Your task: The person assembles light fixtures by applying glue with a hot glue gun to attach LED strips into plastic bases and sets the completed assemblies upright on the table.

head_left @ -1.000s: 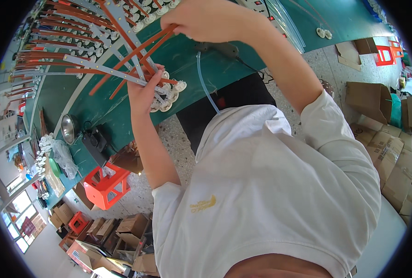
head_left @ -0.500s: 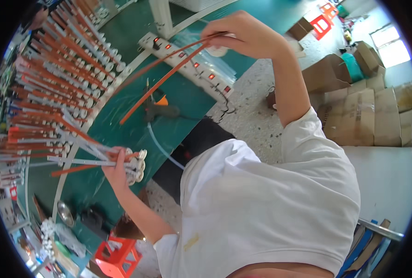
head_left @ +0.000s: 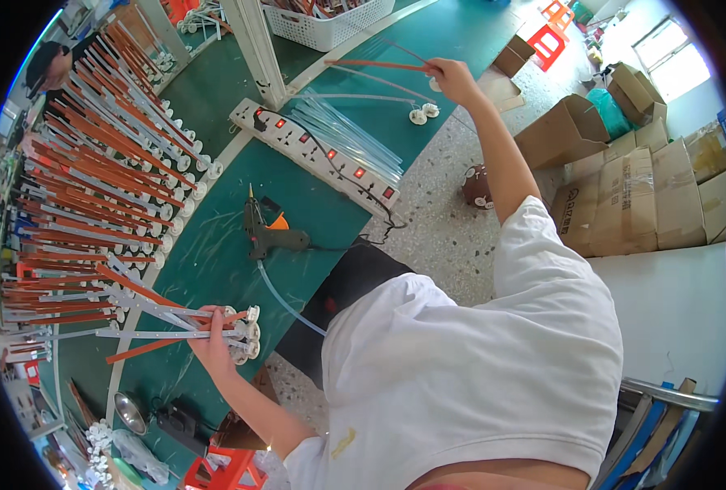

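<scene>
My left hand (head_left: 211,349), at the near left, is closed round a bundle of brown and grey-white strips (head_left: 155,333) with white round ends (head_left: 252,331) that stick out on its right. Far off over the back of the table, my right hand (head_left: 454,82) pinches a brown strip (head_left: 375,64), which points left. A thinner strip also runs from its fingers, and a white round piece shows just under them. Below that hand, thin strips (head_left: 379,82) with white round ends (head_left: 424,113) lie near the table edge.
A glue gun (head_left: 271,235) with an orange trigger lies mid-table on the green top. Beyond it are a power strip (head_left: 318,151) and clear glue sticks (head_left: 350,131). Rows of brown and grey strips (head_left: 106,192) fill the left. Cardboard boxes (head_left: 624,204) stand right; a white basket (head_left: 326,28) sits behind.
My right hand has moved away from me and to the right with the brown strips, uncovering the glue gun and power strip. The left hand keeps its bundle. The view has shifted slightly.
</scene>
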